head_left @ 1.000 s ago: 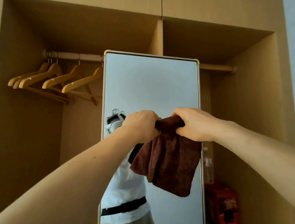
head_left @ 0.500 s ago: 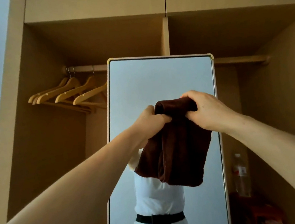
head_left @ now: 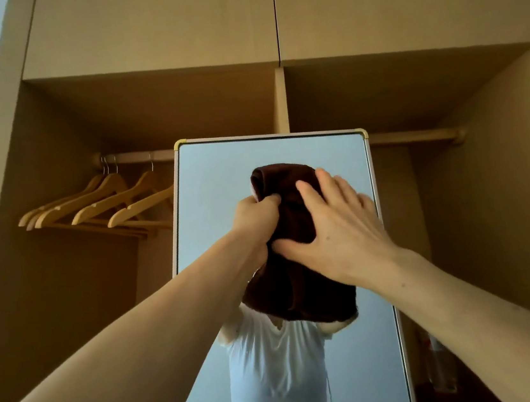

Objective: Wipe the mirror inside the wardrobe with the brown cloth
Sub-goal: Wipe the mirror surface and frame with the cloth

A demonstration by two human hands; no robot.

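A tall mirror [head_left: 217, 173] with a pale frame stands inside the wooden wardrobe, under the clothes rail. A folded brown cloth [head_left: 295, 284] is held up against its upper half. My left hand [head_left: 254, 222] grips the cloth's left side in a fist. My right hand [head_left: 337, 228] lies flat on the cloth with fingers spread, pressing it toward the glass. The lower part of the cloth hangs loose below both hands. The mirror reflects a person in a white shirt.
Several wooden hangers [head_left: 103, 204] hang on the rail [head_left: 416, 137] left of the mirror. A vertical divider [head_left: 279, 99] rises behind the mirror's top edge. Closed upper cabinet doors [head_left: 168, 22] sit above. A bottle [head_left: 439, 366] stands low at the right inside the wardrobe.
Both hands have raised the cloth higher on the mirror. My right hand has gone from pinching the cloth's top to lying flat on it. The view has tilted upward.
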